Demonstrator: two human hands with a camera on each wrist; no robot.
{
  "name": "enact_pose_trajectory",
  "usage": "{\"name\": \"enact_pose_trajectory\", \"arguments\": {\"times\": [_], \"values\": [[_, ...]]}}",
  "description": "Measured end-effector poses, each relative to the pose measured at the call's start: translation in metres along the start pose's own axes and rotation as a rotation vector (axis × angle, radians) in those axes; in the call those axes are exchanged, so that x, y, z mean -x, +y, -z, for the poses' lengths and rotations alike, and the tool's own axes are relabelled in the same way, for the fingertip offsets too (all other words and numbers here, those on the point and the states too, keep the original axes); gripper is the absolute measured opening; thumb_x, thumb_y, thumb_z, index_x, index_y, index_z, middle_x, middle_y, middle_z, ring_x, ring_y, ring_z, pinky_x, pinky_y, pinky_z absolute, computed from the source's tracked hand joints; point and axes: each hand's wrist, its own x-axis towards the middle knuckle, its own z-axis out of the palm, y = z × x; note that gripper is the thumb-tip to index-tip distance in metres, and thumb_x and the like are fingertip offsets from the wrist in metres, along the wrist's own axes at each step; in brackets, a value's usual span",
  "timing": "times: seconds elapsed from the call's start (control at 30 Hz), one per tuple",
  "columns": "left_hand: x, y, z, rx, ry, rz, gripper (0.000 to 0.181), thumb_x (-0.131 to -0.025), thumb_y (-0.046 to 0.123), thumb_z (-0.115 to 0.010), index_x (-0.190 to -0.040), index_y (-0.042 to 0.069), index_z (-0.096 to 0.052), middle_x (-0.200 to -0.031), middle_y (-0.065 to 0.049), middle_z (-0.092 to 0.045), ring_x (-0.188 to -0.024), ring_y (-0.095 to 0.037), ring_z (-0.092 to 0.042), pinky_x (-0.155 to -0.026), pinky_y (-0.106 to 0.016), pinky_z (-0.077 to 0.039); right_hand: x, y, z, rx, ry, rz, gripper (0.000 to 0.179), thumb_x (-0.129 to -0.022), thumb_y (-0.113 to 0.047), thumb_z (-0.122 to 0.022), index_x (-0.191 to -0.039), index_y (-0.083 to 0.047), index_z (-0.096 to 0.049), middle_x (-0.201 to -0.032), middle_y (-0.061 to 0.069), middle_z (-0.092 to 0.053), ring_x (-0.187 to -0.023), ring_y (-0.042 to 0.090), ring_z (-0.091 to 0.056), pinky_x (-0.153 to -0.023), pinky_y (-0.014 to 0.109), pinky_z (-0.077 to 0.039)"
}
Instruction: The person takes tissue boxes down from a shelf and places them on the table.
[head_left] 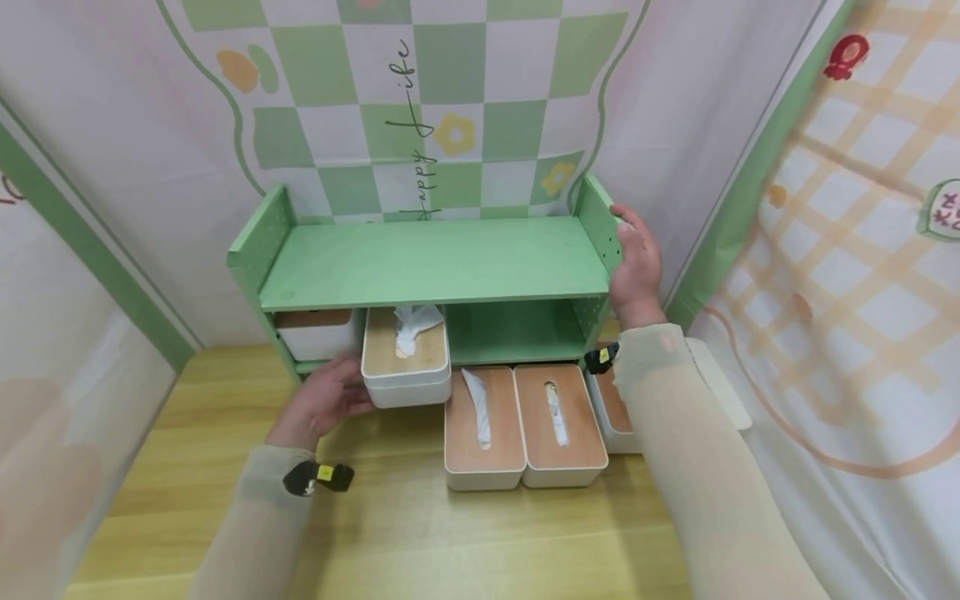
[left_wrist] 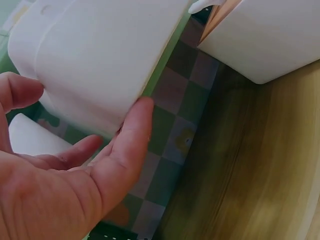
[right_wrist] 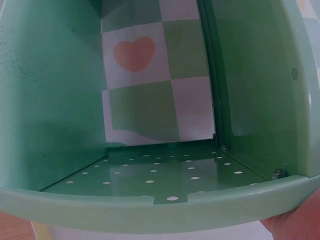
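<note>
A green two-tier shelf [head_left: 442, 258] stands against the patterned cloth. At its lower tier, a white tissue box [head_left: 408, 392] with a wood lid and a tissue poking out juts past the front edge. My left hand [head_left: 326, 404] holds this box low on its left side; up close, thumb and fingers of the left hand [left_wrist: 75, 185] bracket the box's white end [left_wrist: 95, 65]. My right hand [head_left: 637, 271] grips the shelf's right side panel [head_left: 600, 225] near the top. In the right wrist view, part of the right hand [right_wrist: 295, 222] shows at the panel's edge.
Another white box [head_left: 318, 337] sits at the left of the lower tier. Two tissue boxes with wood lids, one left [head_left: 461, 433] and one right [head_left: 581, 454], lie side by side on the wooden table [head_left: 420, 542]. A further box [head_left: 618, 425] is partly behind my right forearm.
</note>
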Motion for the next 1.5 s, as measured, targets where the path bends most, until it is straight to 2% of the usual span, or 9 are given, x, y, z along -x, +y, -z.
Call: {"name": "enact_pose_trajectory", "arguments": {"times": [0.17,0.23,0.4,0.47,0.53,0.67,0.87,1.17,1.5], "values": [[0.003,-0.003,0.000,-0.028,-0.018,-0.022,0.045,-0.102,0.028,-0.053,-0.131,-0.006,-0.052,-0.109,-0.019,-0.065,-0.093,-0.031,-0.066,-0.084,-0.047,-0.055,0.001,0.000,0.000,-0.001,0.002,-0.006,0.045,-0.105,-0.044,-0.035,-0.143,-0.030,-0.054,-0.154,-0.014,-0.036,-0.136,0.009,-0.031,-0.112,0.037,-0.022],[0.006,-0.003,0.000,-0.026,-0.024,-0.025,0.044,-0.103,0.029,-0.052,-0.129,-0.007,-0.054,-0.105,-0.017,-0.067,-0.092,-0.031,-0.067,-0.083,-0.046,-0.055,0.001,0.000,0.000,0.003,0.001,-0.007,0.045,-0.105,-0.044,-0.035,-0.144,-0.030,-0.054,-0.154,-0.014,-0.036,-0.136,0.010,-0.031,-0.112,0.038,-0.022],[0.010,0.002,0.000,0.013,0.008,0.004,0.054,-0.104,0.036,-0.046,-0.144,-0.001,-0.041,-0.125,-0.026,-0.059,-0.097,-0.033,-0.066,-0.082,-0.049,-0.055,-0.002,0.002,0.001,0.018,-0.006,-0.010,0.046,-0.106,-0.044,-0.034,-0.145,-0.029,-0.053,-0.155,-0.013,-0.036,-0.136,0.010,-0.031,-0.112,0.039,-0.022],[0.010,0.004,-0.001,0.015,0.008,0.016,0.061,-0.103,0.039,-0.046,-0.149,0.002,-0.033,-0.134,-0.031,-0.052,-0.100,-0.034,-0.065,-0.083,-0.050,-0.054,-0.002,0.002,0.001,0.020,-0.007,-0.015,0.046,-0.106,-0.043,-0.034,-0.145,-0.029,-0.052,-0.155,-0.013,-0.035,-0.136,0.010,-0.030,-0.112,0.038,-0.022],[0.009,0.006,-0.002,0.002,-0.004,0.028,0.068,-0.101,0.042,-0.050,-0.152,0.001,-0.029,-0.136,-0.032,-0.050,-0.100,-0.034,-0.065,-0.083,-0.049,-0.053,-0.002,0.003,0.001,0.017,-0.006,-0.019,0.046,-0.106,-0.043,-0.033,-0.145,-0.029,-0.052,-0.155,-0.013,-0.036,-0.136,0.010,-0.030,-0.112,0.038,-0.022],[0.008,0.009,-0.004,-0.024,-0.027,0.048,0.071,-0.100,0.039,-0.052,-0.151,-0.002,-0.025,-0.121,-0.026,-0.061,-0.093,-0.031,-0.066,-0.081,-0.047,-0.053,-0.002,0.003,0.001,0.024,-0.006,-0.026,0.046,-0.106,-0.043,-0.033,-0.145,-0.030,-0.052,-0.154,-0.014,-0.036,-0.136,0.009,-0.030,-0.112,0.038,-0.022],[0.007,0.010,-0.006,-0.062,-0.048,0.045,0.057,-0.100,0.035,-0.050,-0.138,-0.006,-0.038,-0.096,-0.011,-0.071,-0.082,-0.025,-0.067,-0.077,-0.044,-0.053,-0.002,0.004,0.001,0.020,-0.010,-0.016,0.046,-0.106,-0.043,-0.034,-0.146,-0.029,-0.052,-0.156,-0.013,-0.034,-0.137,0.010,-0.030,-0.113,0.038,-0.022],[0.008,0.010,-0.007,-0.067,-0.048,0.047,0.056,-0.100,0.034,-0.050,-0.137,-0.006,-0.039,-0.095,-0.011,-0.071,-0.081,-0.026,-0.067,-0.078,-0.046,-0.053,-0.001,0.002,0.002,0.017,-0.005,-0.014,0.045,-0.105,-0.044,-0.035,-0.144,-0.031,-0.053,-0.155,-0.015,-0.035,-0.137,0.008,-0.029,-0.113,0.037,-0.021],[0.013,0.005,-0.002,-0.093,-0.082,-0.010,0.050,-0.101,0.029,-0.048,-0.133,-0.009,-0.042,-0.091,-0.013,-0.073,-0.076,-0.027,-0.068,-0.072,-0.046,-0.056,-0.004,0.004,0.001,0.009,-0.005,-0.011,0.045,-0.106,-0.042,-0.035,-0.144,-0.028,-0.053,-0.157,-0.007,-0.034,-0.137,0.008,-0.030,-0.112,0.037,-0.021]]}}
